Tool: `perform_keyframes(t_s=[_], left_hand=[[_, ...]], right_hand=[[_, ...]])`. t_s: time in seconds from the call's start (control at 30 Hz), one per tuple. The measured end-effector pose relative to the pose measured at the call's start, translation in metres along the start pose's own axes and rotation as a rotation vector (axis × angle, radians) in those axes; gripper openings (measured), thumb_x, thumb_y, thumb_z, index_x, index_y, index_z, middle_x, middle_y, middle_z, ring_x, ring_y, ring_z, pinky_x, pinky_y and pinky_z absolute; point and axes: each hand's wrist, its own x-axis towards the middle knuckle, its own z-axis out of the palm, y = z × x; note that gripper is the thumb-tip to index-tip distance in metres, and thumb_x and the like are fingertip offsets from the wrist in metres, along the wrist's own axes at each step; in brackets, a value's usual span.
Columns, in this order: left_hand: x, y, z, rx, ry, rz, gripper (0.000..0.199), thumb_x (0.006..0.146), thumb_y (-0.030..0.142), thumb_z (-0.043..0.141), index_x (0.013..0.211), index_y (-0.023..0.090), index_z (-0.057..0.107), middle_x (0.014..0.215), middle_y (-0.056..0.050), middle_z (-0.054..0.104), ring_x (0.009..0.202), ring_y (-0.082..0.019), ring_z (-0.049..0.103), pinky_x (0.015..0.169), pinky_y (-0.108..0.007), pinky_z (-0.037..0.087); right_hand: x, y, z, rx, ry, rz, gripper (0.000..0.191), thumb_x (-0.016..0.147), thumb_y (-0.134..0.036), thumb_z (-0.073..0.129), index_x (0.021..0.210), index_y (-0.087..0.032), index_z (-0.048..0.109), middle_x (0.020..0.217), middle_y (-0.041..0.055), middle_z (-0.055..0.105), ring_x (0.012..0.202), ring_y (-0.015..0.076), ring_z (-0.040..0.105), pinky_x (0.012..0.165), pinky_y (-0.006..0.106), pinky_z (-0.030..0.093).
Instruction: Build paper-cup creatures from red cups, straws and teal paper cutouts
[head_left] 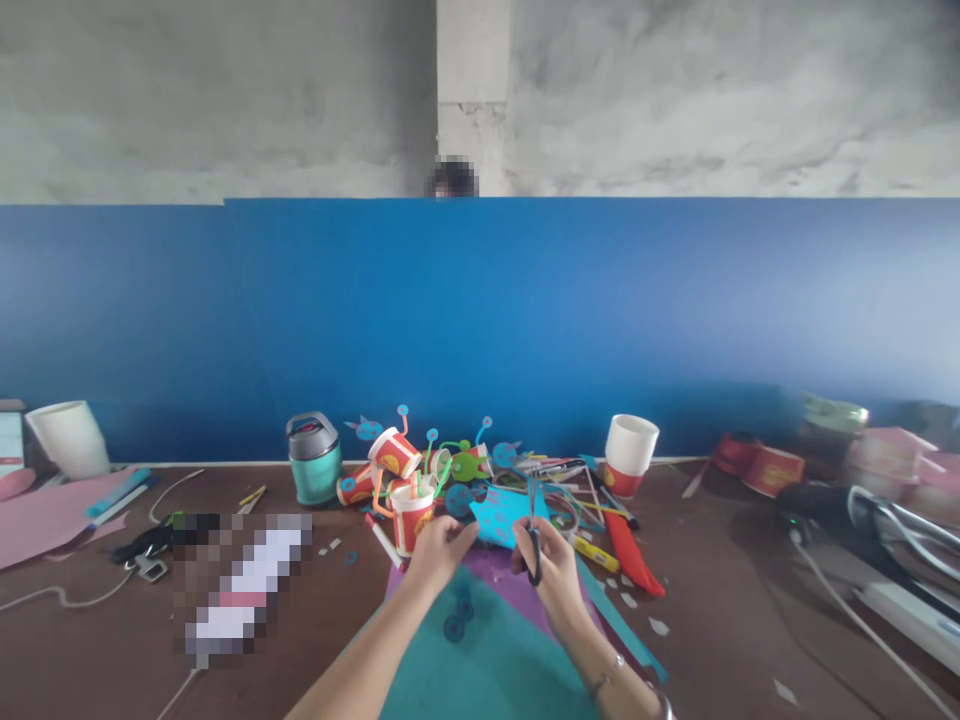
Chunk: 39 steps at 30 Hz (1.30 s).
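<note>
My right hand (546, 565) is closed round the dark handles of a pair of scissors (534, 552), whose blades point away from me. Close beside the blades is a bright blue sheet of paper (499, 512) with drawn pink outlines. My left hand (442, 552) pinches this paper at its left edge. Below both hands lie a teal sheet (487, 660) and a purple sheet (510, 580). Two small dark blue paper discs (454, 628) rest on the teal sheet.
Decorated red-and-white paper cups (412, 515) stand behind my left hand. Farther out are a teal flask (315, 465), stacked white cups (630, 450), a yellow marker (597, 553) and a red strip (634, 555). A blue partition (480, 310) closes the back; a person's head shows above it.
</note>
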Motion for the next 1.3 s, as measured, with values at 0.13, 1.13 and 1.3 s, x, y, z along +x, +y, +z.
perform_keyframes(t_s=[0.13, 1.13, 1.3], left_hand=[[0.022, -0.003, 0.017, -0.147, -0.003, -0.058, 0.035, 0.063, 0.048, 0.065, 0.048, 0.021, 0.05, 0.038, 0.004, 0.045, 0.037, -0.012, 0.04, 0.043, -0.024, 0.027], [-0.011, 0.0, 0.031, -0.699, 0.17, 0.053, 0.042, 0.069, 0.05, 0.07, 0.065, 0.021, 0.041, 0.038, 0.014, 0.033, 0.034, -0.004, 0.026, 0.038, -0.016, 0.019], [-0.012, 0.0, 0.033, -0.778, 0.13, 0.013, 0.042, 0.067, 0.049, 0.072, 0.066, 0.021, 0.04, 0.039, 0.014, 0.032, 0.034, -0.003, 0.023, 0.038, -0.017, 0.017]], right_hand=[[0.003, 0.008, -0.004, -0.026, 0.02, -0.009, 0.036, 0.069, -0.051, 0.071, 0.073, -0.018, 0.058, 0.049, -0.0035, 0.052, 0.046, 0.0114, 0.046, 0.044, 0.021, 0.035], [-0.005, 0.001, 0.007, -0.074, -0.372, 0.092, 0.042, 0.068, -0.055, 0.072, 0.073, -0.017, 0.055, 0.049, -0.0052, 0.052, 0.043, 0.0086, 0.046, 0.043, 0.019, 0.036], [-0.007, 0.002, 0.008, -0.054, -0.389, 0.095, 0.042, 0.067, -0.056, 0.072, 0.073, -0.018, 0.055, 0.05, -0.0056, 0.051, 0.041, 0.0065, 0.04, 0.04, 0.018, 0.032]])
